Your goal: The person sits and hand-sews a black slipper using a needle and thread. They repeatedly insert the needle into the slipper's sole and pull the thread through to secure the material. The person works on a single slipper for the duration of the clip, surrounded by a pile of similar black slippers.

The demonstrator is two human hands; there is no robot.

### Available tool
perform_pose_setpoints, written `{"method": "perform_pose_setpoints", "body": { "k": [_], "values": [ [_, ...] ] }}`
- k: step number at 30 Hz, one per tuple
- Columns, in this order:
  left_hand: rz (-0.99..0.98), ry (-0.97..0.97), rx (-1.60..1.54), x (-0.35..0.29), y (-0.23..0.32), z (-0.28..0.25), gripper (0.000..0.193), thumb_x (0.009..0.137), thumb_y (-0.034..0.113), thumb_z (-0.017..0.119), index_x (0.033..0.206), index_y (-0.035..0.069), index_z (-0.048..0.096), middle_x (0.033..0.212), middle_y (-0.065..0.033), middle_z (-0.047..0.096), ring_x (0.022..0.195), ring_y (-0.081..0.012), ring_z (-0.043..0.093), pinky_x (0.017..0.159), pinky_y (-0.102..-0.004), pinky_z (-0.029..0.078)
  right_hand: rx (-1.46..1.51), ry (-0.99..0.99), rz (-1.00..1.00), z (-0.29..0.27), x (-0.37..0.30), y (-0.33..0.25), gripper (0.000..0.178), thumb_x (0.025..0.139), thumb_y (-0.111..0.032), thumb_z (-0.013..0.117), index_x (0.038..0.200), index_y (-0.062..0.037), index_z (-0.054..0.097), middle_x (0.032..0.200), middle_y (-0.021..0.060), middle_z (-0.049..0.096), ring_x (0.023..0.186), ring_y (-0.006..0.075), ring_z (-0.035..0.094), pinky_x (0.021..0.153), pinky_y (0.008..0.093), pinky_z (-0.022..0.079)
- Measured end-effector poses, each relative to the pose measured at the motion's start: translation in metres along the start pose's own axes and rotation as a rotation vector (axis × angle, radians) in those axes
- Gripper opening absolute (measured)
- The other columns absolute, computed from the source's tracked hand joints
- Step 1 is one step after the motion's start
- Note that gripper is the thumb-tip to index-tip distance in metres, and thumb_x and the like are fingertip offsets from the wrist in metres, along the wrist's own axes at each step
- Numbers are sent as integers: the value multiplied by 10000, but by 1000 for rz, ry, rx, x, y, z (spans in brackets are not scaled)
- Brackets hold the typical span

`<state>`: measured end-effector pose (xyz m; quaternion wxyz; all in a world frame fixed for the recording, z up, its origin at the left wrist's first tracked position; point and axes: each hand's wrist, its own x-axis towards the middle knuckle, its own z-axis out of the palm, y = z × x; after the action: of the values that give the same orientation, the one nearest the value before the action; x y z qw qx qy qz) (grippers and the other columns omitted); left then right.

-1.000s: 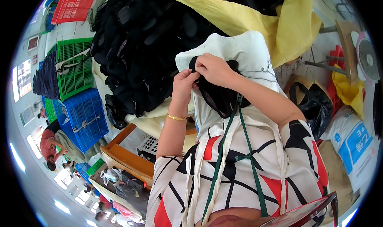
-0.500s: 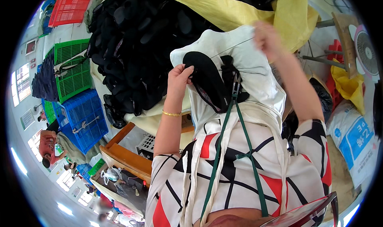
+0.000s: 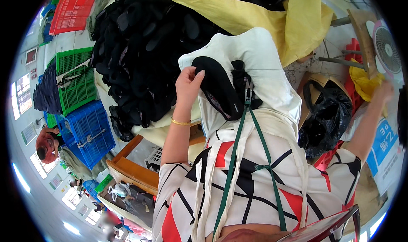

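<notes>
My left hand (image 3: 188,85) pinches the edge of a black slipper (image 3: 221,87), which rests on the white cloth (image 3: 265,50) over my lap. A dark thread (image 3: 265,69) stretches tight from the slipper towards the right. Far out at the right, my right hand (image 3: 384,91) is closed and slightly blurred, in line with the pulled thread; a needle cannot be made out. Beside the slipper lies a second black piece (image 3: 240,74), partly under small metal thread snips (image 3: 248,89) hanging from a green cord (image 3: 236,146) round my neck.
A big heap of black slippers (image 3: 144,50) lies ahead and left, beside yellow sheeting (image 3: 242,19). Blue (image 3: 87,133) and green crates (image 3: 74,82) stand left. On the right are a black plastic bag (image 3: 325,118), a fan (image 3: 386,44) and a white-blue sack (image 3: 384,152). Other people sit far left.
My right arm has swung outwards to the far right and down, drawing the thread from a slant to nearly level. My left hand stays on the slipper.
</notes>
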<state>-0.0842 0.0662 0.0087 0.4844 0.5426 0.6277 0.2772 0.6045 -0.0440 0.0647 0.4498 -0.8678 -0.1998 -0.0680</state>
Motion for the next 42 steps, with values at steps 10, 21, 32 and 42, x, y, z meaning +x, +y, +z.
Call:
{"method": "perform_pose_setpoints", "body": {
  "k": [10,21,32,42],
  "values": [
    [616,108,943,-26,20,14,264,837,102,645,1100,80,662,906,-102,600,854,-291,613,699,-386,532,331,-1320,-888,143,-352,-167,238,909,-94,584,1139,-64,636,995,133,633,967,311,627,875,396,512],
    [369,139,596,-27,-3,18,429,806,163,744,1185,64,567,988,-117,608,876,-295,606,752,-388,518,611,-1137,-356,177,-414,-218,163,935,-194,643,878,-44,674,866,91,674,771,225,652,736,321,547],
    [575,63,772,-14,-13,-3,405,818,123,706,1191,59,561,953,-130,627,839,-322,640,691,-402,542,1226,-1529,941,145,-446,-251,341,1032,-274,543,744,-92,529,647,-11,483,554,104,413,642,270,422],
    [752,-124,481,-21,21,11,388,717,-56,633,1085,65,636,906,-125,662,783,-333,657,670,-386,546,1189,-1586,658,44,-427,-240,234,1056,-255,506,921,-67,544,774,-9,457,736,108,445,731,273,411]
  ]
}}
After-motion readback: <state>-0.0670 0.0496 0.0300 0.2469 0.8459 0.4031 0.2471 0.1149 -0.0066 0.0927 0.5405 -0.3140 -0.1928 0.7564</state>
